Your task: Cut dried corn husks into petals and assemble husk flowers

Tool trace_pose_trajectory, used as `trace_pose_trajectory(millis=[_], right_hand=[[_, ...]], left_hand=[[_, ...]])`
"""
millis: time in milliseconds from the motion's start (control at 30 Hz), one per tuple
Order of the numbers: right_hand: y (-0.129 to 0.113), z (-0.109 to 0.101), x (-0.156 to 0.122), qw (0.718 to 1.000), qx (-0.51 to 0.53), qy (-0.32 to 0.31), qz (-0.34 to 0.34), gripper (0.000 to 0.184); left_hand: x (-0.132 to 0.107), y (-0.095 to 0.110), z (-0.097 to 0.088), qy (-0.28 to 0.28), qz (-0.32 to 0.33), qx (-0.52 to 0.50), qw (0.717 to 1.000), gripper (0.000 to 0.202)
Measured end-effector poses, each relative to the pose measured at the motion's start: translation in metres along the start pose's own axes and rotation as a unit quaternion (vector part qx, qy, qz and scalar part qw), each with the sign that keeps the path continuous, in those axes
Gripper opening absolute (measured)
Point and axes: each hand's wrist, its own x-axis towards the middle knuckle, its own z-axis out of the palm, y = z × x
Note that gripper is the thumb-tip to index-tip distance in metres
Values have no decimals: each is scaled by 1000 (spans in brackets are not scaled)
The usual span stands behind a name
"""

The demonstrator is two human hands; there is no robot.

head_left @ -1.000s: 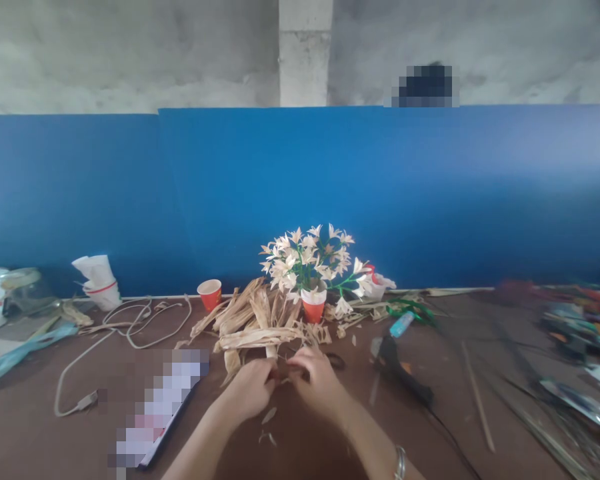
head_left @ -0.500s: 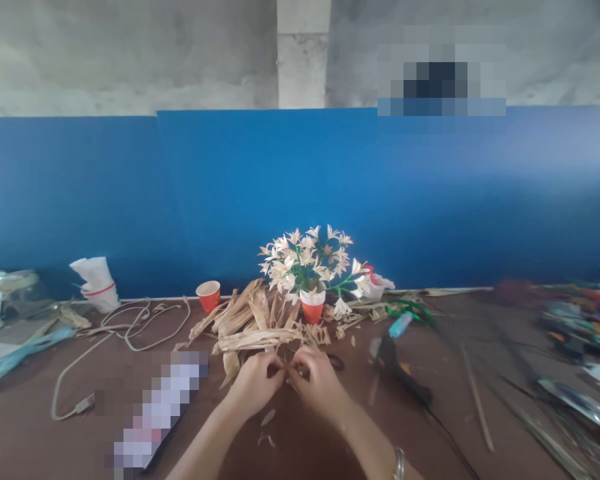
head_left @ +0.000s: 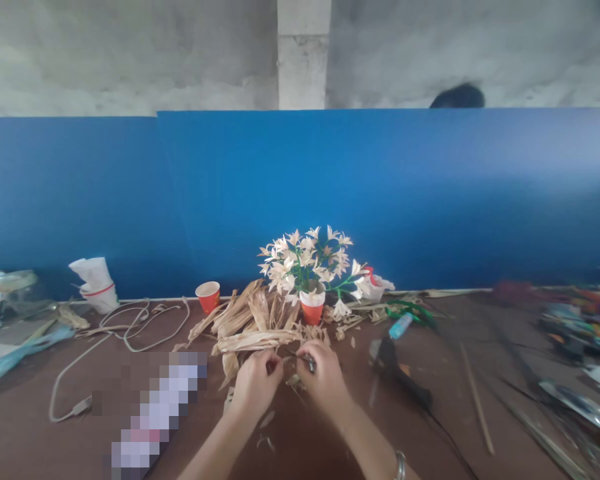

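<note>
My left hand [head_left: 258, 383] is closed in a pinch just in front of the dried husk pile [head_left: 253, 313]. Whatever lies between its fingertips is too small to make out. Close beside it, my right hand [head_left: 323, 377] is curled around what look like small scissors [head_left: 311, 364], with a metal part glinting between the fingers and a thin dark tip pointing left. Small pale scraps [head_left: 295, 383] lie on the table between the hands. Behind them, white artificial lilies on green stems [head_left: 307, 257] stand in a red and white paper cup [head_left: 313, 312].
A hot glue gun [head_left: 397, 373] with its cord lies to the right, near a thin stick [head_left: 476, 400]. Another paper cup [head_left: 209, 298] and a white cable [head_left: 130, 333] sit on the left. A blue partition [head_left: 230, 193] rises behind the brown table [head_left: 205, 427].
My right hand has drawn slightly away from my left and now grips the scissors. The dark loop that lay beside it on the table no longer shows there.
</note>
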Motion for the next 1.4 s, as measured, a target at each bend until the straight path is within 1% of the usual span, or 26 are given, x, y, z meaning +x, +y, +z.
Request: trace_pose_trajectory(millis=[100, 133, 200, 367, 467, 533, 567, 600, 700, 733, 800, 867, 900, 967, 1033, 1100, 1167, 1233, 1333, 1400], right_hand=[[0, 2, -1, 998, 37, -41, -34, 13], [-2, 3, -2, 998, 32, -48, -35, 10], [-8, 3, -4, 998, 10, -48, -30, 11], [-21, 2, -6, 998, -48, -21, -35, 13], [-22, 1, -7, 997, -71, -8, -32, 13], [-19, 1, -6, 996, -83, 1, -14, 13], [-16, 1, -6, 996, -89, -6, -4, 14], [-14, 1, -6, 995, -96, -22, 4, 14], [-7, 2, -6, 987, -118, -104, 8, 17], [-6, 2, -6, 984, -128, -121, 7, 15], [-6, 3, -7, 981, -144, -127, 14, 10], [-9, 2, -7, 983, -138, -121, 14, 12], [-11, 1, -8, 985, -121, -126, 2, 14], [-17, 0, -10, 984, -65, -159, -47, 12], [-22, 0, -13, 973, -14, -205, -100, 7], [-26, 0, -16, 964, -4, -233, -130, 6], [-30, 2, -18, 957, -30, -240, -163, 5], [-32, 4, -18, 943, -76, -243, -213, 4], [-35, 10, -19, 917, -138, -245, -284, 11], [-35, 14, -19, 908, -154, -237, -309, 13]], left_hand=[[0, 0, 1, -13, 29, 17, 999, 14], [-1, 1, 3, -13, 34, 26, 999, 14], [-2, 1, 7, -6, 33, 48, 998, 14], [-5, 5, 12, 2, -3, 96, 995, 19], [-3, 5, 8, 5, -26, 116, 993, 20], [0, 3, 0, 14, -50, 133, 990, 18], [1, 2, -4, 22, -73, 138, 987, 19], [2, 0, -8, 33, -77, 133, 988, 20], [5, -4, -17, 59, -70, 96, 991, 18], [5, -5, -18, 64, -66, 92, 992, 20], [5, -7, -18, 70, -59, 93, 992, 28], [5, -8, -17, 76, -55, 93, 991, 34], [5, -9, -16, 81, -54, 92, 991, 35], [6, -10, -16, 92, -51, 89, 990, 35], [6, -10, -16, 98, -45, 84, 991, 34], [6, -11, -16, 98, -41, 80, 991, 35], [6, -12, -15, 96, -37, 81, 991, 36], [6, -13, -13, 98, -31, 80, 992, 37], [7, -15, -13, 102, -24, 77, 992, 37], [7, -15, -13, 103, -20, 74, 992, 38]])
